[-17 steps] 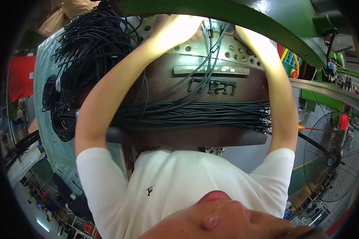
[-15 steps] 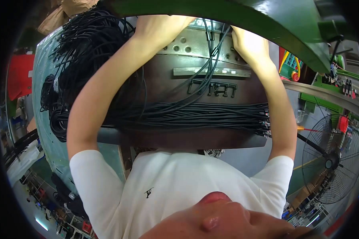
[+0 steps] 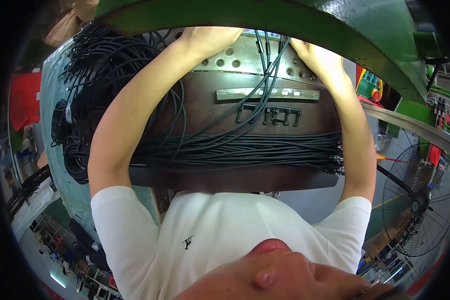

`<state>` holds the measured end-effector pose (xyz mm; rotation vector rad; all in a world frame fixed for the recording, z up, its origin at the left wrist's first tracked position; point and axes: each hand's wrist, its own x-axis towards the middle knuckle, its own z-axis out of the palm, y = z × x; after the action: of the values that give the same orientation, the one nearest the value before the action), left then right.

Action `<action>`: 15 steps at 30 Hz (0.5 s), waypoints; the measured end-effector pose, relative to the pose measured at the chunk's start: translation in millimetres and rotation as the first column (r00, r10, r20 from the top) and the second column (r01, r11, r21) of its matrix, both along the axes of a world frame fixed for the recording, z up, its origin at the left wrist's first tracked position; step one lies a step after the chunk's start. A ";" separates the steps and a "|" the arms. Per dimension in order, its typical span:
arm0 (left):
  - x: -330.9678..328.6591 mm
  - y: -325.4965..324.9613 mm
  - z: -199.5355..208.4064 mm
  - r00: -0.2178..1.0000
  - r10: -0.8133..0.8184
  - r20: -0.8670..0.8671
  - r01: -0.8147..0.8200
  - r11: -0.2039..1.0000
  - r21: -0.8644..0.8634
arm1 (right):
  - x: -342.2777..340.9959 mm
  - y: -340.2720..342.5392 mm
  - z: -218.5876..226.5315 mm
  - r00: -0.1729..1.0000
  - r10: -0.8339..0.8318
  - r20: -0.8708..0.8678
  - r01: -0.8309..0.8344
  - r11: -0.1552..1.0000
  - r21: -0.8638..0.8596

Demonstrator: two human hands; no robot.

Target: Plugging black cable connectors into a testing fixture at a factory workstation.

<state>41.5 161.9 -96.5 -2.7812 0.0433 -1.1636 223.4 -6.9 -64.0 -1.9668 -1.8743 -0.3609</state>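
Observation:
Both my hands reach in under a green machine frame (image 3: 225, 16), which covers their fingers. My left hand (image 3: 214, 40) rests over the left part of a metal plate with round holes (image 3: 220, 61). On the plate's right part is my right hand (image 3: 319, 57), its nearest finger close to several black cables (image 3: 269, 70). These cables run from under the frame toward me, between the hands. Whether either hand grips anything is hidden. Nearer to me lie a flat metal bar (image 3: 265, 95) and a black moulded plastic piece with short prongs (image 3: 270, 110).
A long row of black cables (image 3: 240, 150) lies across the brown table (image 3: 235, 179), connector ends at the right. Coiled cables (image 3: 107, 65) are heaped on the left. A control box with a red button (image 3: 374, 89) stands at right, beyond a floor fan (image 3: 417, 202).
The whole view has shifted slightly, with the table and frame lower in the picture. My hands stay at the plate under the frame. The cables between them hang a little differently.

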 end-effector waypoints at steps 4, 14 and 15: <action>-4.6 8.2 -6.9 0.996 -0.039 -0.079 0.016 0.961 -0.277 | 33.6 -7.6 -23.2 0.993 0.047 0.108 -0.059 0.992 0.110; -19.8 -17.9 31.4 0.876 0.177 -0.448 -0.388 0.811 -0.438 | 4.0 -15.3 9.3 0.918 -0.212 -0.334 0.177 0.975 -0.132; -38.3 -30.3 50.5 0.843 0.228 -0.486 -0.439 0.814 -0.379 | -2.8 -31.6 11.8 0.891 -0.114 -0.439 0.100 0.994 -0.054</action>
<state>3.1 131.6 -46.0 -3.2114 -0.7845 -0.5117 220.6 -38.5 -52.2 -1.9711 -1.4917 0.0868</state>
